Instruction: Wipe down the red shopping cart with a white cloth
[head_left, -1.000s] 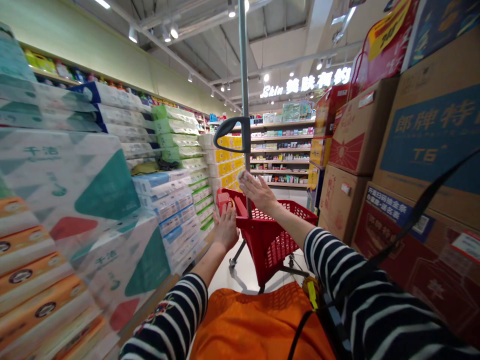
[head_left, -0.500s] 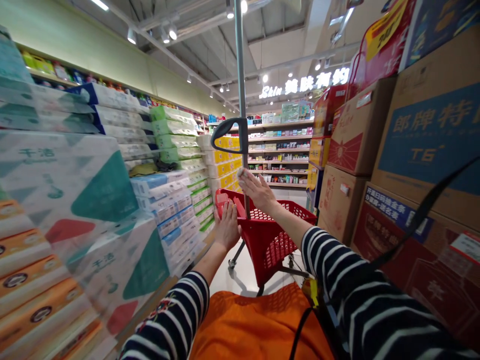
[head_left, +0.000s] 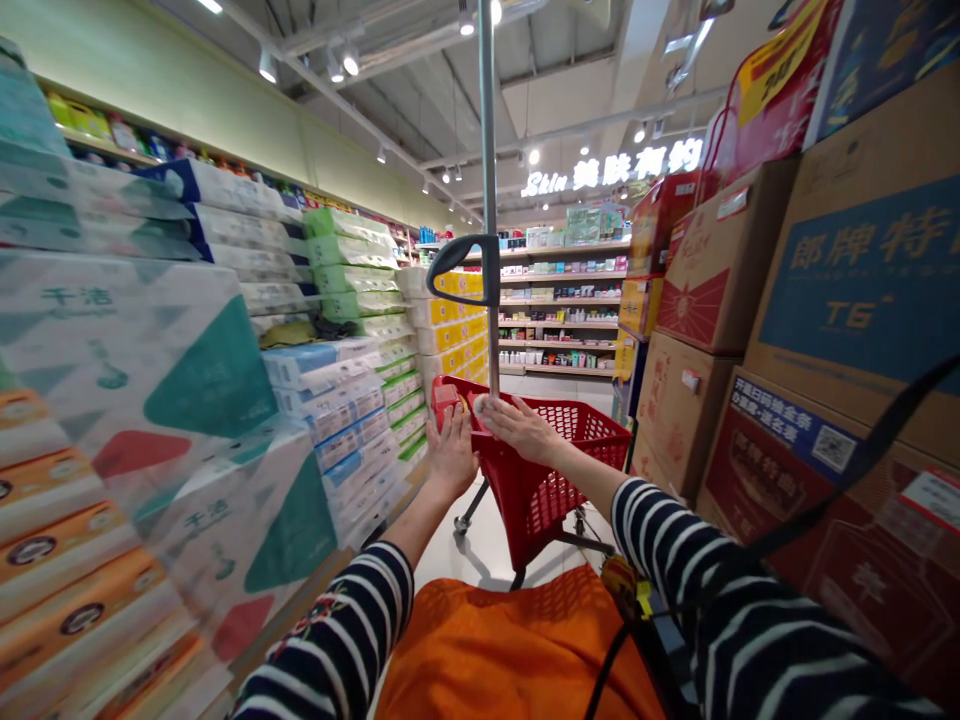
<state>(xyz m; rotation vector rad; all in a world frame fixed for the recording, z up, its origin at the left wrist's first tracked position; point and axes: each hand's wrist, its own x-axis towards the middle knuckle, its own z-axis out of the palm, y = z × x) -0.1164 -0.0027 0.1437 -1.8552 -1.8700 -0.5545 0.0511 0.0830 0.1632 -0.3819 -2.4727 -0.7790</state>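
A red plastic shopping basket on wheels (head_left: 555, 480) stands in the aisle ahead of me, with a grey telescopic pole (head_left: 491, 300) and dark handle (head_left: 465, 262) rising from its near rim. My left hand (head_left: 450, 455) rests on the basket's near left corner, fingers wrapped against the red rim. My right hand (head_left: 517, 428) lies flat on the rim at the foot of the pole, fingers stretched out over a small white wad (head_left: 480, 408) at the fingertips.
Stacked packs of tissue and toilet paper (head_left: 172, 400) line the left side. Large cardboard cartons (head_left: 825, 300) are piled on the right. Shelves of small goods (head_left: 562, 310) close the aisle's far end. An orange apron (head_left: 517, 650) shows below.
My right hand has dropped from partway up the pole to the basket rim, still with the white wad. My left hand has stayed on the corner.
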